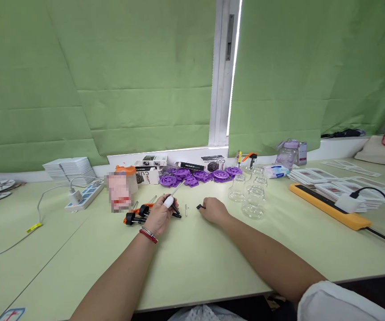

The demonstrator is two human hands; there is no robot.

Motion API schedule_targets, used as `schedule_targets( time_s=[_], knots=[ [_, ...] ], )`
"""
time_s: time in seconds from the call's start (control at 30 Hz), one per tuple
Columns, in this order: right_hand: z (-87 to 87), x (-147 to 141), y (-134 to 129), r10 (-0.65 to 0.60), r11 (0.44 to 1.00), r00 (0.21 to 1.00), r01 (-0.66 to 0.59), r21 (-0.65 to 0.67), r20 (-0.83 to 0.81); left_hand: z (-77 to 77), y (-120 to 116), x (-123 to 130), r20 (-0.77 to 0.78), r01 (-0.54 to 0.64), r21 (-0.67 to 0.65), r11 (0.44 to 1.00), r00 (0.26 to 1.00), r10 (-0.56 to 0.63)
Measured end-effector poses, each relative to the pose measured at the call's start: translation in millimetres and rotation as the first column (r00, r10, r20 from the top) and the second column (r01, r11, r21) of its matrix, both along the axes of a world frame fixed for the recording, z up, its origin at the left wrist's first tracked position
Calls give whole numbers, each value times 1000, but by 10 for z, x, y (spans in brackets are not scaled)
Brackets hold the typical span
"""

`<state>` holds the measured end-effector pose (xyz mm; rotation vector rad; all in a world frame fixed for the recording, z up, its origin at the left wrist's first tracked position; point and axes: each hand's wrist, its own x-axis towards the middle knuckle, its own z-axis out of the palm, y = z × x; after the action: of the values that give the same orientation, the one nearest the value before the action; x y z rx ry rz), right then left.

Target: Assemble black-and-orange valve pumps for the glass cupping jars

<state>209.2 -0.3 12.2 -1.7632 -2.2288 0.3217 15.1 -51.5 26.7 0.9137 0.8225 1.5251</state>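
Note:
My left hand [160,217] is closed around a black part with a thin metal rod [178,189] pointing up and away. Something white [168,202] shows at its thumb. My right hand [214,210] rests low over the table, fingers pinched on a small black piece [199,206]. Between the hands a short metal pin [186,210] lies on the tabletop. Left of my left hand are black round-ended parts [130,218] with orange pieces, partly covered by that hand. The full shape of what the left hand holds is hidden.
Purple wheel-like parts [192,177] and printed boxes [147,175] line the back. Clear glass vessels [254,203] stand right of my right hand. A yellow-orange power strip [326,207] lies farther right, a white power strip [87,195] at left. An orange-lidded container [126,171] is nearby.

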Motion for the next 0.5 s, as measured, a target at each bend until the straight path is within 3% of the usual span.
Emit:
schedule_targets(
  time_s=[0.13,0.27,0.4,0.5],
  knots=[
    [-18,140,161,-114,991,989,120,-56,90,-7,-1,-12,26,10,-14,1000,1000,-9],
    [-30,165,186,-109,990,990,117,-77,93,-11,23,-49,50,-46,-18,999,998,47],
    [-16,164,156,-100,992,989,107,-62,105,-6,73,-116,70,-183,-10,983,981,183],
    [8,129,126,-79,996,993,74,55,93,12,105,-152,67,-352,18,936,934,350]
  ],
)
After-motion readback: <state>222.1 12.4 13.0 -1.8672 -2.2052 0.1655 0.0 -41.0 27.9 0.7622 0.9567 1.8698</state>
